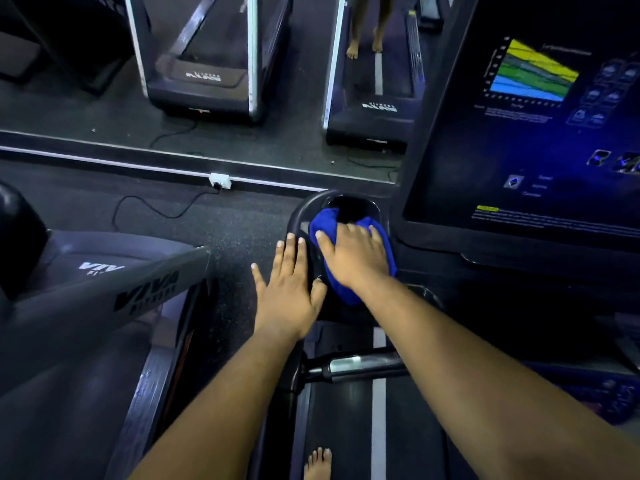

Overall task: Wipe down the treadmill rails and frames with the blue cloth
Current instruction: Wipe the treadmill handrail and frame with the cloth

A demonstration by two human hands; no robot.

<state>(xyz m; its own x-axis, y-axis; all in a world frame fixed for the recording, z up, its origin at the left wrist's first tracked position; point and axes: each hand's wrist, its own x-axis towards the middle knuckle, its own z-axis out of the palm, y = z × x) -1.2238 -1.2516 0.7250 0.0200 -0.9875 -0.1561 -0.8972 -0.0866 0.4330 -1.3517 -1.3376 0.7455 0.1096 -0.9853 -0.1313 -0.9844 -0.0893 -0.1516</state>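
The bunched blue cloth (325,223) lies in the black cup-holder tray (304,209) at the left of the treadmill console (519,133). My right hand (353,254) lies flat on top of the cloth with fingers spread, pressing it into the tray. My left hand (287,285) rests flat with straight fingers on the tray's left rim, beside the cloth and not touching it. A silver-and-black handrail (356,367) crosses below my forearms, above the belt (346,427).
A neighbouring treadmill's grey upright (104,306) slants at the left. A wall mirror ahead reflects treadmills and bare legs. A white power socket (220,180) with a black cable sits on the floor strip. My bare foot (318,462) stands on the belt.
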